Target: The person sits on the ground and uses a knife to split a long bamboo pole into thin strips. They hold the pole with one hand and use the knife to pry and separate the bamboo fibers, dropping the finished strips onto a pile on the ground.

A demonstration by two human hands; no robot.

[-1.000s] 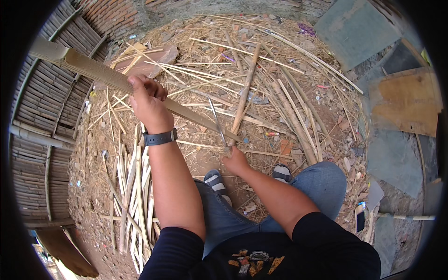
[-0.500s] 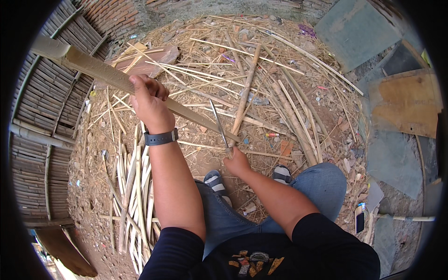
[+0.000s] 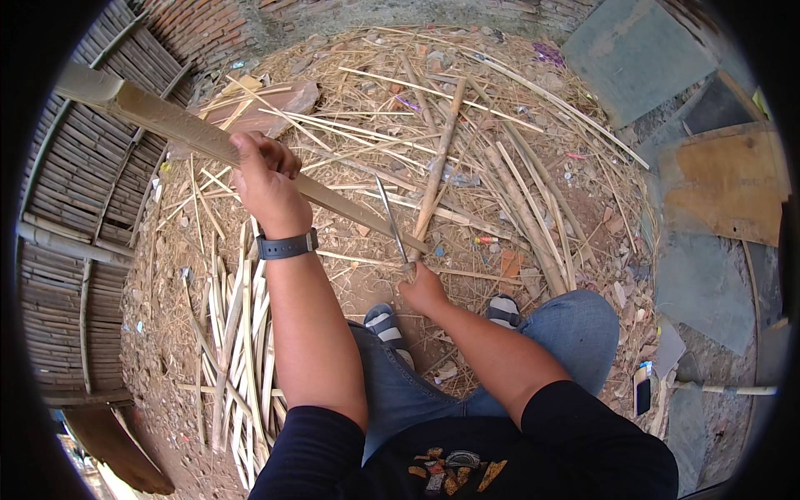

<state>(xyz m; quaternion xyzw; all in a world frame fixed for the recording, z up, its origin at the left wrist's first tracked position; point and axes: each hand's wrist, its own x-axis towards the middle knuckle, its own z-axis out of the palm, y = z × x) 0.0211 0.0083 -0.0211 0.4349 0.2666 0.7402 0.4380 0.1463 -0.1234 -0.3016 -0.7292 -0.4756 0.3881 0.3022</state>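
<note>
l hand (image 3: 271,185) wrapped tight round bamboo strip (image 3: 179,132), jutting both sides; r hand (image 3: 423,289) clenched on knife (image 3: 387,204), blade crossing strip just ahead. prob. trimming; next stroke needs steady l grip.

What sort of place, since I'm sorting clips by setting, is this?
Probably an outdoor yard serving as a makeshift work spot: littered dirt ground, a weathered brick wall along the far side, and a heap of pale cut strips beside the person.
</note>
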